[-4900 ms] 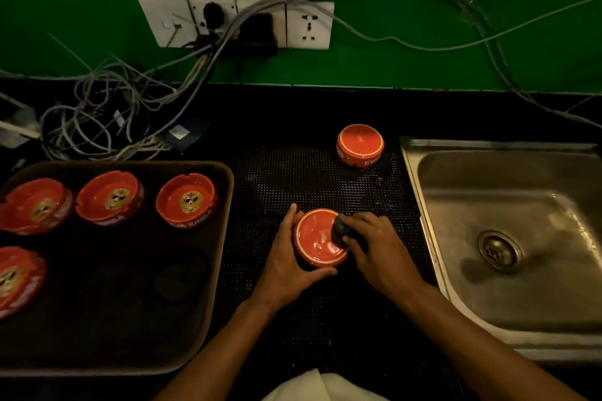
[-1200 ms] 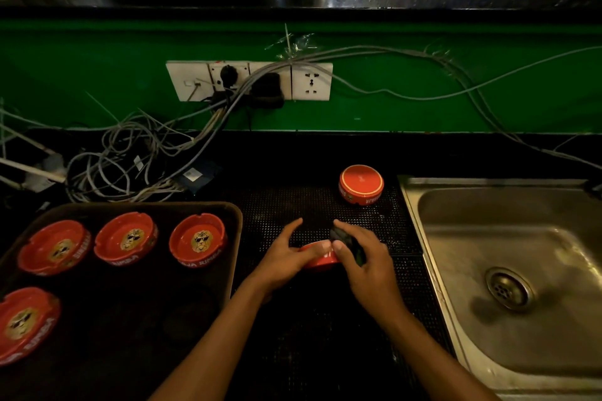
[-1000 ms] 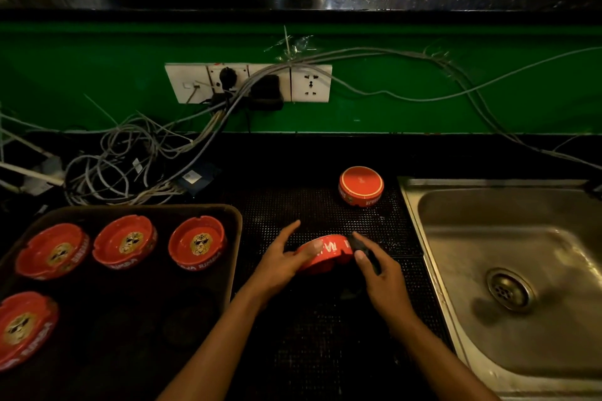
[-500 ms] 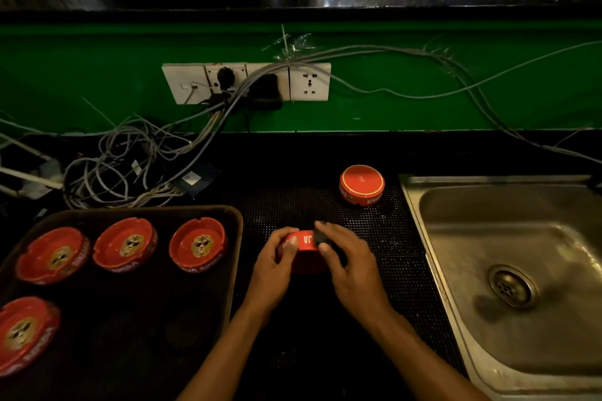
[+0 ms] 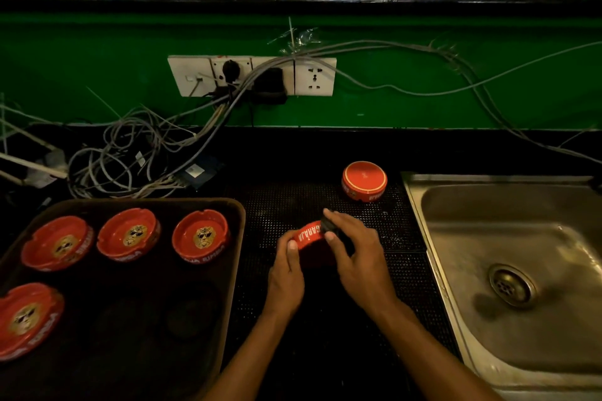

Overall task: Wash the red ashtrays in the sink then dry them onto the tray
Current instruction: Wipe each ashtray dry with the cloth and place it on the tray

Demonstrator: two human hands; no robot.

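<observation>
Both hands meet over a black dotted mat (image 5: 325,319) in the middle of the dark worktop (image 5: 325,146). The left hand (image 5: 286,273) holds a red ashtray (image 5: 309,234) tipped on edge, its lettered side wall facing up, with the thumb laid along the near left rim and the other fingers hidden behind it, so its grip is closed around the ashtray. The right hand (image 5: 360,257) comes in from the right with fingers curled, pinching a small dark pad (image 5: 329,226) against the top right edge of the ashtray; what the pad is made of cannot be told in this dim light. Farther back on the mat, just beside the sink (image 5: 508,368), a second ashtray (image 5: 364,181) lies upside down, apart from the hands. The steel sink fills the right side, with its round drain (image 5: 511,285) showing in the basin. To the left a brown tray (image 5: 237,257) carries four ashtrays right way up, each with a printed face in the bowl: three in a row along the back, left (image 5: 57,242), middle (image 5: 128,235) and right (image 5: 201,236), and a fourth (image 5: 27,319) at the near left, partly cut off by the picture edge. Behind the tray a tangle of grey cables (image 5: 130,156) runs up to a white socket strip (image 5: 250,76) on the green wall (image 5: 423,107).
</observation>
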